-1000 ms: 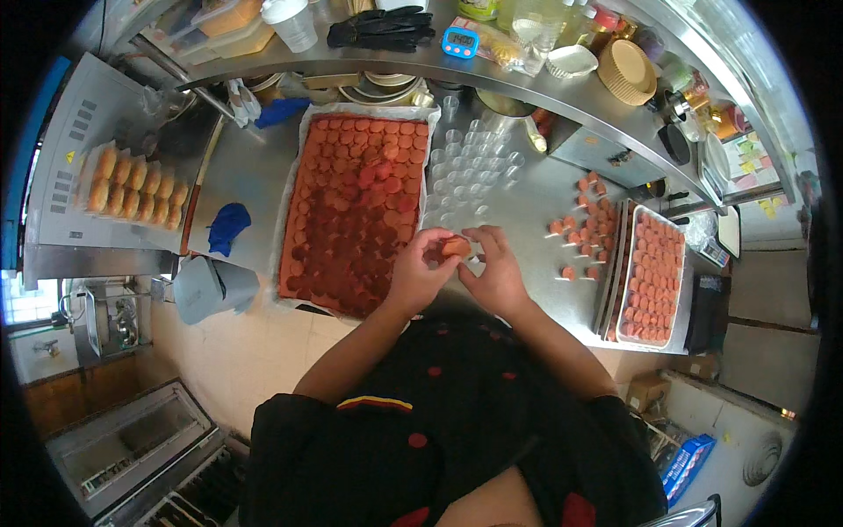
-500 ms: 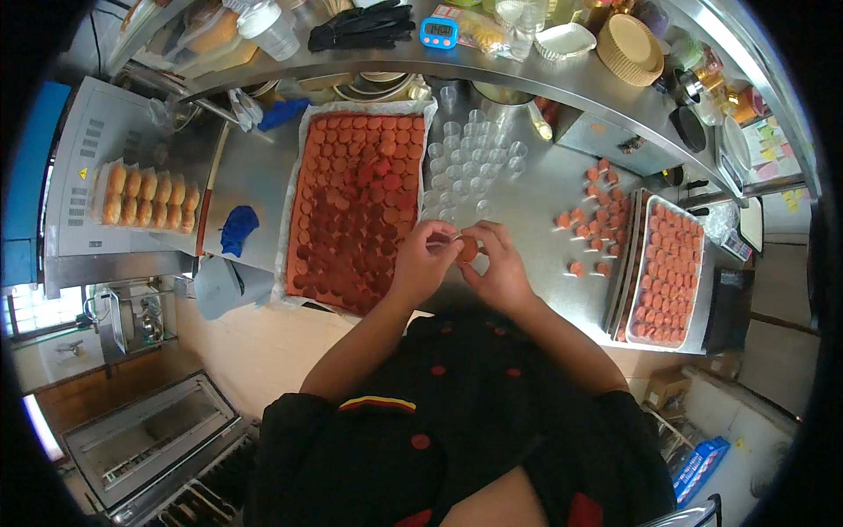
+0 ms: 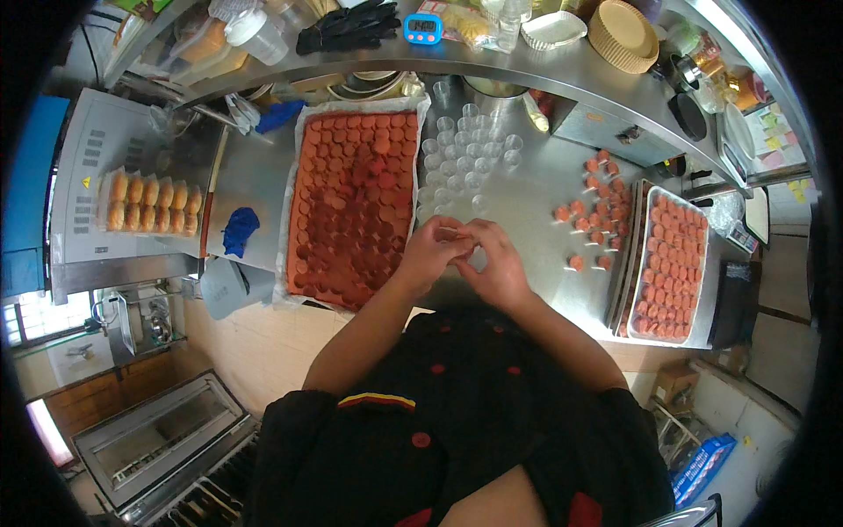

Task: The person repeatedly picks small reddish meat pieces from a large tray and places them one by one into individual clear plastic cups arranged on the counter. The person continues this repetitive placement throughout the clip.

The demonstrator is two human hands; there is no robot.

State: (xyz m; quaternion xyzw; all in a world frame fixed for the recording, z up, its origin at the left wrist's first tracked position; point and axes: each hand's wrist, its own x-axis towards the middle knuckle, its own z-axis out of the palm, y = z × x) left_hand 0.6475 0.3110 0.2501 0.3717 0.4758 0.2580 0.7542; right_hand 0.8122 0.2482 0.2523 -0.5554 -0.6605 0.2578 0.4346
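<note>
Both my hands meet above the steel counter, fingers closed and touching. My left hand [image 3: 428, 253] pinches what looks like a red cake round, of which only a reddish sliver shows between the fingertips. My right hand [image 3: 496, 263] curls around a pale, see-through piece that appears to be a clear plastic cup [image 3: 479, 258], mostly covered by the fingers. Left of them lies a paper-lined tray [image 3: 425, 132] with a red sheet cake [image 3: 334, 184] cut into rounds. Just beyond my hands, several clear cups [image 3: 465, 154] stand in rows.
Several cups with red rounds [image 3: 597, 206] lie to the right, beside a white tray [image 3: 700, 263] full of more. Packed buns [image 3: 151, 204] and a blue cloth [image 3: 240, 231] are at left. A shelf [image 3: 351, 63] with a blue timer [image 3: 423, 29] overhangs the back.
My hands have drawn closer together, the left fingers now against the right. The red round that showed between them is mostly hidden. The view has shifted slightly.
</note>
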